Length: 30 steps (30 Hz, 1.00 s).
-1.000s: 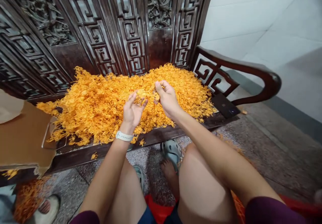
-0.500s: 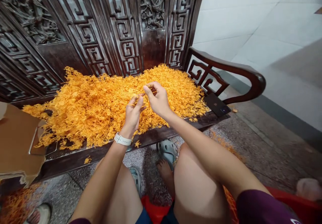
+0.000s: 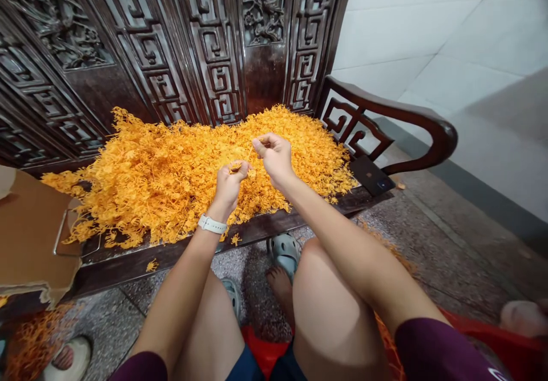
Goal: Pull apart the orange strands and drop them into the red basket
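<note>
A wide heap of small orange-yellow plastic pieces [image 3: 158, 181], branched like little flowers or sprigs, covers the bench seat. Above its front middle, my left hand [image 3: 231, 184], with a pale watch band on the wrist, is closed on one of these orange pieces [image 3: 235, 168]. My right hand [image 3: 275, 155] is a little farther right and higher, thumb and fingertips pinched together. A thin orange strand [image 3: 250, 150] stretches between the two hands, its upper end at the right fingertips. The exact shape of the held pieces is too small to make out.
The carved dark wooden bench [image 3: 265, 78] has a curved armrest [image 3: 411, 121] at right. A black phone [image 3: 370, 175] lies on the seat's right end. At left stands a cardboard box [image 3: 29, 232]. Orange scraps [image 3: 38, 335] lie on the floor near another person's foot [image 3: 71, 358].
My right hand has moved slightly right, away from the left, and its fingers have closed into a pinch. My left fingers have curled tighter. The view has shifted a little.
</note>
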### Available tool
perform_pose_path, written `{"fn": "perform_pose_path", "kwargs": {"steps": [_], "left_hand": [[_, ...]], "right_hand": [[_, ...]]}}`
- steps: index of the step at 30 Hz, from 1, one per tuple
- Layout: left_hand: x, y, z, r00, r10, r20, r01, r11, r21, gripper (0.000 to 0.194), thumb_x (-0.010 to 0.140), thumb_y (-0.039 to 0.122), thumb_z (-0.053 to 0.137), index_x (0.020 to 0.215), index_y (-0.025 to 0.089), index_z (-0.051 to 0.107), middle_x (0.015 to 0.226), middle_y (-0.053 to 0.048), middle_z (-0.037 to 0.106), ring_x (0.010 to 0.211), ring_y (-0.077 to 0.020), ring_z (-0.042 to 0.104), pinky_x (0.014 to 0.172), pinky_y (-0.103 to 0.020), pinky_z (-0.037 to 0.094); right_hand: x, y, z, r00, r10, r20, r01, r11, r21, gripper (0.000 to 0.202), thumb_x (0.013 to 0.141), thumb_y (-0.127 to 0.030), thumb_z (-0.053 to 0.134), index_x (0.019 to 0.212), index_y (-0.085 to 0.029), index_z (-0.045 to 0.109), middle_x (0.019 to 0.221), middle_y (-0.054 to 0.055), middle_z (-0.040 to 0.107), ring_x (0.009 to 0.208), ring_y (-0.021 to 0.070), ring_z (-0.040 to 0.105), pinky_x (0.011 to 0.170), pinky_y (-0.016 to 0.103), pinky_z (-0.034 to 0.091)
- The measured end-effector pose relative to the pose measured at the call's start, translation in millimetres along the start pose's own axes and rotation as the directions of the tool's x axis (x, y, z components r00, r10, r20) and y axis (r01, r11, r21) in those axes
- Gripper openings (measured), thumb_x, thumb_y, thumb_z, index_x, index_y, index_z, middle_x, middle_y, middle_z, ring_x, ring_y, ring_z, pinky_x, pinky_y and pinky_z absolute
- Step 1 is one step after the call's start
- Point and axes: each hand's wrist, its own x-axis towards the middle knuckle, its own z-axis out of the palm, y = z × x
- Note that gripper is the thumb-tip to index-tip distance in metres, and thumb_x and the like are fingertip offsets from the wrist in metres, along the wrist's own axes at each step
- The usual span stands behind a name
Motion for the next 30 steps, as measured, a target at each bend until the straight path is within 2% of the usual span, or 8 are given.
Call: {"fn": "perform_pose_path", "kwargs": {"steps": [4,12,15,17,21,25,28,30], "left_hand": [[5.6,-3.2,1.4,1.000,0.023,-0.007,-0.023,1.000,0.010,0.031,0.077,0.048,0.087,0.071,0.020,0.075,0.069,0.000,0.058,0.065,-0.0122,0.047,0.063,-0.026,0.038],[6.8,2.2,-6.9,0.993,0.116,-0.020,-0.111,0.982,0.155,0.031,0.083,0.049,0.084,0.069,0.022,0.076,0.072,-0.003,0.064,0.072,-0.0184,0.053,0.073,-0.031,0.043],[-6.6,3.3,-9.7,0.986,0.149,0.071,-0.161,0.957,0.242,0.022,0.081,0.035,0.087,0.068,0.021,0.077,0.078,-0.006,0.068,0.081,-0.0222,0.058,0.083,-0.034,0.044],[-14.4,3.7,-13.7,0.980,0.122,0.155,-0.163,0.944,0.287,0.020,0.083,0.032,0.086,0.068,0.021,0.077,0.078,-0.007,0.069,0.083,-0.0230,0.060,0.086,-0.035,0.044],[-8.7,4.0,-28.8,0.977,0.098,0.191,-0.158,0.931,0.330,0.024,0.090,0.043,0.079,0.082,0.021,0.083,0.083,-0.006,0.075,0.082,-0.0214,0.065,0.084,-0.034,0.048],[7.7,2.3,-40.8,0.993,0.071,0.097,-0.100,0.935,0.341,0.030,0.084,0.049,0.083,0.075,0.021,0.081,0.076,-0.003,0.072,0.072,-0.0162,0.060,0.075,-0.031,0.044],[9.8,0.1,-40.1,0.992,0.045,0.118,-0.085,0.930,0.357,0.034,0.083,0.050,0.084,0.069,0.020,0.077,0.070,-0.001,0.065,0.069,-0.0148,0.054,0.073,-0.031,0.040],[7.7,-0.7,-37.5,0.984,0.022,0.174,-0.092,0.912,0.401,0.038,0.084,0.050,0.083,0.063,0.020,0.073,0.064,0.000,0.058,0.066,-0.0141,0.048,0.071,-0.031,0.037]], "right_hand": [[6.1,10.9,6.9,0.992,-0.009,-0.122,0.006,1.000,-0.026,0.010,0.082,-0.028,0.076,0.080,-0.021,0.069,0.092,0.003,0.064,0.079,0.0153,0.053,0.070,0.031,0.046],[20.7,25.0,23.9,0.991,0.019,-0.136,-0.023,0.999,-0.031,0.012,0.090,-0.033,0.069,0.084,-0.024,0.067,0.083,0.002,0.060,0.069,0.0145,0.052,0.065,0.031,0.047],[55.0,32.3,8.5,0.948,0.150,-0.281,-0.176,0.982,-0.071,0.022,0.103,-0.037,0.049,0.111,-0.026,0.066,0.100,0.007,0.064,0.062,0.0127,0.053,0.061,0.031,0.047],[74.1,41.9,-11.1,0.930,0.131,-0.342,-0.195,0.968,-0.161,0.033,0.105,-0.034,0.041,0.128,-0.024,0.063,0.112,0.012,0.066,0.063,0.0125,0.055,0.062,0.031,0.048],[70.5,64.4,-44.8,0.984,0.071,-0.161,-0.121,0.940,-0.320,0.061,0.093,-0.030,0.060,0.152,-0.021,0.050,0.123,0.016,0.069,0.075,0.0179,0.061,0.066,0.034,0.052],[34.6,51.9,-47.5,0.995,0.025,0.095,0.010,0.937,-0.350,0.043,0.096,-0.049,0.064,0.128,-0.022,0.069,0.118,0.013,0.071,0.083,0.0200,0.063,0.071,0.035,0.054],[14.3,21.6,-37.1,0.904,0.001,0.427,0.107,0.968,-0.229,0.044,0.101,-0.061,0.056,0.097,-0.022,0.074,0.095,0.008,0.071,0.080,0.0185,0.062,0.073,0.034,0.050],[7.8,8.3,-31.5,0.834,-0.029,0.551,0.177,0.960,-0.217,0.039,0.099,-0.057,0.063,0.085,-0.021,0.071,0.082,0.004,0.067,0.075,0.0172,0.057,0.073,0.034,0.047]]}}
